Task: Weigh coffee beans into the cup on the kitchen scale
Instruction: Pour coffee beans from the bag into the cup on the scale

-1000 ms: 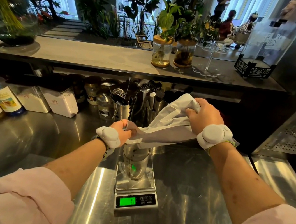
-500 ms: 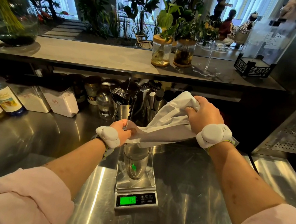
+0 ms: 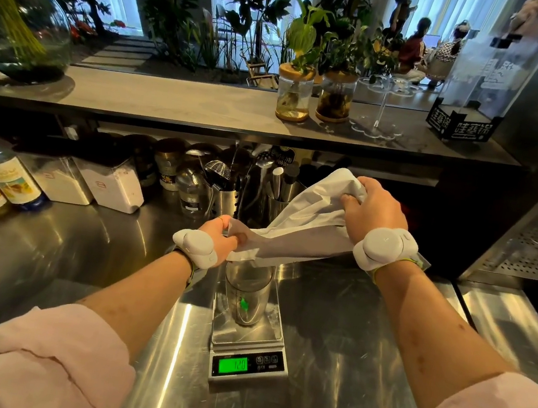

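Both forearms reached out over the steel counter (image 3: 329, 331), sleeves rolled to the elbows. The right hand (image 3: 374, 211) sat higher and further back, fingers clamped on the bunched top of a white bag (image 3: 305, 229). The left hand (image 3: 220, 235) was lower, pinching the bag's bottom corner right over the metal cup (image 3: 245, 295), so the bag slanted down toward it. The cup stood upright on the kitchen scale (image 3: 247, 344), whose green display (image 3: 232, 365) was lit, digits too blurry to trust. Couldn't see any beans.
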A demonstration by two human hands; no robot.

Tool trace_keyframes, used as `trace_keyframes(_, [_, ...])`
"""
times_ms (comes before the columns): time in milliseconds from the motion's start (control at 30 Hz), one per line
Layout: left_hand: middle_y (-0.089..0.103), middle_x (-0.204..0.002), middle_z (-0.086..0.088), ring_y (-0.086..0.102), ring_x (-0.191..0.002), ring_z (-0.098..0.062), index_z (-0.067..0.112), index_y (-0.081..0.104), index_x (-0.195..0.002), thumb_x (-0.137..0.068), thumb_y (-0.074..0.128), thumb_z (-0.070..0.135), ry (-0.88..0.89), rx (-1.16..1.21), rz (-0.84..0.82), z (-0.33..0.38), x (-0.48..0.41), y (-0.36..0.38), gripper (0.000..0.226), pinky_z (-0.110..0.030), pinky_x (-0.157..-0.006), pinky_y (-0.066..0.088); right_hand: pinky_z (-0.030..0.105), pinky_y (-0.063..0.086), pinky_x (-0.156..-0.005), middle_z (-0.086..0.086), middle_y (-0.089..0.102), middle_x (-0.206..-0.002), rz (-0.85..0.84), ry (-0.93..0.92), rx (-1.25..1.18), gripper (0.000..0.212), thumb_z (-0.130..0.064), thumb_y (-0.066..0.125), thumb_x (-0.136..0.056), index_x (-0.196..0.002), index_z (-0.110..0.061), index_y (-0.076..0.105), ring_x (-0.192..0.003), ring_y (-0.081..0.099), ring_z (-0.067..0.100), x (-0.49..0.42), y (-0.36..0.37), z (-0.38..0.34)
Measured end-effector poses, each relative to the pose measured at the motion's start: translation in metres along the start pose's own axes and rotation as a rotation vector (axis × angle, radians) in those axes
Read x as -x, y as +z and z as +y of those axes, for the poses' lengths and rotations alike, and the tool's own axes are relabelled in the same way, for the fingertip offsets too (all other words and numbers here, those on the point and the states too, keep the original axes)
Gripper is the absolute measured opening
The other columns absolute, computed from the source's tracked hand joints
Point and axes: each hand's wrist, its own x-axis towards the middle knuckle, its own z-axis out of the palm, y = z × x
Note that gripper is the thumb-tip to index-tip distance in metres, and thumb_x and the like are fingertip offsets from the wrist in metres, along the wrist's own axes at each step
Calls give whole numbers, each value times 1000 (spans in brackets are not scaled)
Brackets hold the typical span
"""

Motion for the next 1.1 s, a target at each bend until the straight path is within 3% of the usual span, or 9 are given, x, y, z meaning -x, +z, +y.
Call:
trace_keyframes(267, [62, -87, -5, 59, -76, -21, 19, 53, -105, -88, 54, 15, 0, 6, -3, -1, 1, 0, 17, -41, -76, 56, 40, 54, -76, 6, 66, -102, -7, -8, 19, 29, -33, 50, -93, -120, -21, 53, -86, 62, 26, 0, 0, -1])
trace_keyframes(500, [60, -88, -6, 60, -83, -25, 19, 53, -106, -88, 53, 14, -17, 19, -4, -1, 1, 2, 19, -43, -81, 56, 46, 55, -79, 7, 65, -104, -17, -7, 45, 31, -32, 50, -93, -123, -23, 51, -89, 62, 28, 1, 0, -5])
trace_keyframes(833, [64, -101, -21, 62, -84, -28, 25, 52, -94, -88, 56, 16, -11, 25, -18, 1, 6, 0, 11, -48, -78, 56, 47, 54, -81, 8, 65, -109, -22, -10, 78, 33, -32, 49, -94, -126, -22, 50, -93, 62, 30, 1, -4, -10])
trace_keyframes(967, [62, -92, -13, 61, -80, -26, 34, 49, -80, -89, 55, 17, -2, 26, -24, 2, 7, 0, 20, -49, -77, 56, 47, 54, -81, 8, 65, -109, -21, -12, 73, 34, -33, 49, -94, -126, -23, 49, -93, 63, 30, 2, -4, -11])
trace_keyframes(1100, [61, -83, -6, 60, -74, -22, 34, 49, -81, -89, 55, 16, 0, 34, -24, 0, 6, 1, 20, -43, -74, 56, 47, 54, -81, 8, 65, -109, -26, -5, 72, 35, -33, 49, -94, -127, -23, 49, -94, 63, 30, 3, -4, -10])
